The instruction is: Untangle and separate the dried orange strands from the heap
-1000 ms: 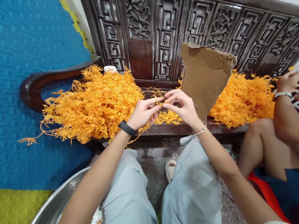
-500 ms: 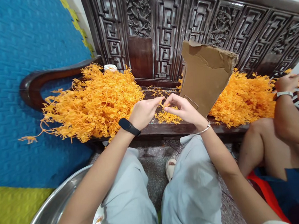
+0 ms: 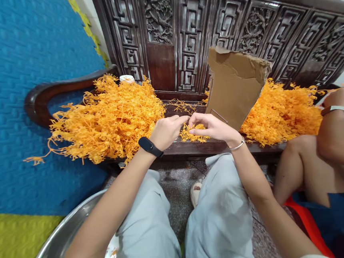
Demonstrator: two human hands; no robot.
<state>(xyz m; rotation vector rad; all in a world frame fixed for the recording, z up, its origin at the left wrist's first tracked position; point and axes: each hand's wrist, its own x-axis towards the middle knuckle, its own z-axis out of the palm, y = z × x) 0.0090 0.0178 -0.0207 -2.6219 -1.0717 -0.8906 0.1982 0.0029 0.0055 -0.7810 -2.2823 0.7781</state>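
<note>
My left hand [image 3: 168, 131], with a black band at its wrist, has its fingers pressed together over the bench; what they hold, if anything, is too small to make out. Facing it, almost touching at the fingertips, my right hand [image 3: 212, 127] curls its fingers toward the thumb, and its grip is likewise unclear. A small heap of orange stringy pieces [image 3: 195, 133] lies just beneath and between the hands. To the left of my left hand rises a large orange pile [image 3: 107, 118]. An upright cardboard piece [image 3: 236, 85] stands behind my right hand.
Another orange pile [image 3: 280, 111] lies right of the cardboard. The dark carved bench back [image 3: 162, 65] runs behind. A white roll [image 3: 127, 79] sits behind the left pile. A metal basin [image 3: 46, 244] is at lower left. At the right edge are a person's hands [image 3: 342, 98] and knee.
Both my hands have moved slightly down, and my left fingers have drawn closer together. The other person's hands at the right have shifted a little down and to the right.
</note>
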